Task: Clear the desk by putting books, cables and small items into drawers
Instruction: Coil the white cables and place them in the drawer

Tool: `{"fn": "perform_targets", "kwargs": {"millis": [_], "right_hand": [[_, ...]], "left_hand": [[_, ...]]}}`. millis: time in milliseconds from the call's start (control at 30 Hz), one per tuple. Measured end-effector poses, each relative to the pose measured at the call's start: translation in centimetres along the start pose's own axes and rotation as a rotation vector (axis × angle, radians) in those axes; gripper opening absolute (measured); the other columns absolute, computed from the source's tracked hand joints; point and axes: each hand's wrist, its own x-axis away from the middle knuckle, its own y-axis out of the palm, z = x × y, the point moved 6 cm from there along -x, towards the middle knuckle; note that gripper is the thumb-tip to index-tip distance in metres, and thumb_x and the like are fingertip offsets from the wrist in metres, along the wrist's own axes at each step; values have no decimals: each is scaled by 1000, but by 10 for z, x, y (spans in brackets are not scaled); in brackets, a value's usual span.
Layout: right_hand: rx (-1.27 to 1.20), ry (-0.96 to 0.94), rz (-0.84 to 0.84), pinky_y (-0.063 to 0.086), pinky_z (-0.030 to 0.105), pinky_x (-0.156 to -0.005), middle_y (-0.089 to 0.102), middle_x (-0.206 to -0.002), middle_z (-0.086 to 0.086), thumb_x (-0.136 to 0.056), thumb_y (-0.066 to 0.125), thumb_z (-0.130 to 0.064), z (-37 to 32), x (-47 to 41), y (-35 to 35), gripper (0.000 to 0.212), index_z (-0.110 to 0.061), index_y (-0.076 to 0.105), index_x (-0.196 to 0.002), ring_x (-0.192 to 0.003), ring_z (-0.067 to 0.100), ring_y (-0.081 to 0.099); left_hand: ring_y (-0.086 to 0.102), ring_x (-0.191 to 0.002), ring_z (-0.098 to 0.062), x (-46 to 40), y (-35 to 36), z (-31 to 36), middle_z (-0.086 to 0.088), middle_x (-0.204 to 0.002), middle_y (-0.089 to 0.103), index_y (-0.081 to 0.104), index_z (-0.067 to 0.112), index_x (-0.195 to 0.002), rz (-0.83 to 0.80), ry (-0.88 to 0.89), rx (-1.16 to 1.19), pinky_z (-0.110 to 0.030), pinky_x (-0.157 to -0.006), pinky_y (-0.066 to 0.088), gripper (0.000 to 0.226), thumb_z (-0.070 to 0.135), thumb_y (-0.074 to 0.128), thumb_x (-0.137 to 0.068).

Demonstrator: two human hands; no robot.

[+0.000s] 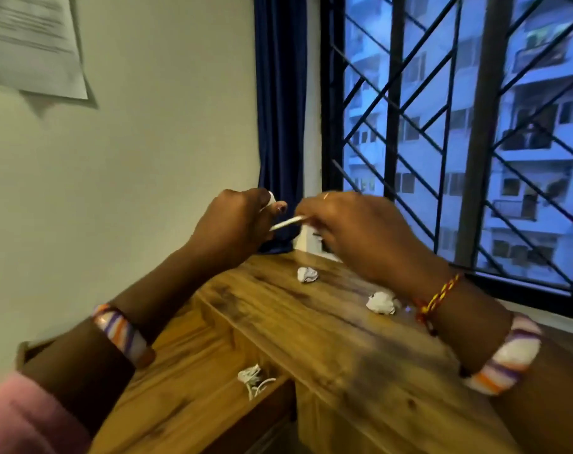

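Both raised hands, left (236, 221) and right (354, 231), pinch 1 white cable (286, 222).

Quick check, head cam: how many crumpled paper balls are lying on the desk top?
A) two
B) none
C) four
A: one crumpled paper ball lies near the far corner of the desk and a second paper ball sits nearer, by the right wrist; no others show on the top.

Two crumpled paper balls (307, 275) (381, 303), one tangled white cable (253, 381) (lower shelf), two hands (236, 221) (360, 231).
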Motion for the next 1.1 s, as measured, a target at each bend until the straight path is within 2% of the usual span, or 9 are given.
{"fn": "perform_targets", "kwargs": {"millis": [133, 367, 433, 500, 633, 733, 867, 1000, 1100], "right_hand": [[-11, 46, 66, 29, 29, -59, 62, -93, 2, -96, 37, -38, -16, -1, -22, 28, -23, 58, -105, -89, 27, 59], [-39, 79, -99, 31, 31, -59, 57, -84, 7, -97, 37, -40, -101, -7, -30, 32, -16, 54, -108, -80, 31, 58], [-66, 9, -145, 25, 27, -49, 41, -69, -4, -95, 44, -28, -139, -6, -32, 19, -16, 55, -104, -61, 17, 46], [-103, -23, -96, 21, 24, -47, 36, -67, -6, -94, 46, -22, -171, -7, -43, 15, -18, 56, -105, -60, 14, 41], [-134, -92, 89, 23, 21, -50, 64, -89, 2, -93, 50, -34, -220, -7, -72, 22, -24, 62, -107, -76, 19, 56], [-293, -36, 117, 40, 24, -60, 70, -91, -4, -87, 58, -38, -244, 1, -83, 21, -29, 68, -102, -77, 10, 58], [-728, 156, 152, 56, 32, -68, 70, -80, -6, -76, 72, -33, -257, 15, -83, 18, -19, 74, -87, -76, 6, 64], [-1388, 275, 130, 57, 22, -66, 70, -79, -4, -69, 72, -17, -277, 23, -71, 15, -13, 70, -83, -78, 10, 68], [-1369, 250, 184, 53, 16, -68, 70, -80, -9, -77, 67, -12, -291, 21, -73, 14, -19, 69, -89, -81, 5, 67]], "left_hand": [[47, -45, -6, 43, -36, 25, 5, -49, 53, 63, 19, -61, -377, -125, 755, -16, -45, 40, 46, 46, 39, -90], [52, -47, -2, 63, -106, 26, 4, -60, 55, 56, 9, -73, 143, -443, 1554, -16, -52, 50, 32, 28, 45, -96], [54, -53, -7, 73, -128, 11, 0, -65, 54, 55, 7, -75, 362, -480, 1466, -19, -60, 51, 30, 22, 44, -97], [54, -63, -13, 90, -150, 2, -3, -69, 53, 54, 6, -78, 468, -440, 1017, -25, -68, 50, 26, 18, 42, -98], [43, -51, -7, 134, -185, 4, 2, -58, 48, 49, 16, -64, 341, -239, 109, -3, -48, 34, 34, 27, 45, -96], [52, -38, -10, 170, -195, -6, -3, -38, 53, 52, 15, -47, 78, -311, 260, -3, -41, 35, 61, 43, 31, -97], [57, -40, -5, 212, -205, 4, 3, -42, 59, 65, 13, -58, -115, -408, 608, -14, -43, 45, 66, 48, 24, -96], [50, -34, -6, 227, -220, 8, 3, -38, 52, 65, 15, -51, -73, -511, 921, -15, -39, 41, 56, 41, 41, -95], [43, -30, -7, 238, -222, 3, 4, -35, 47, 63, 14, -42, 7, -723, 1102, -16, -37, 38, 56, 37, 50, -91]]}}
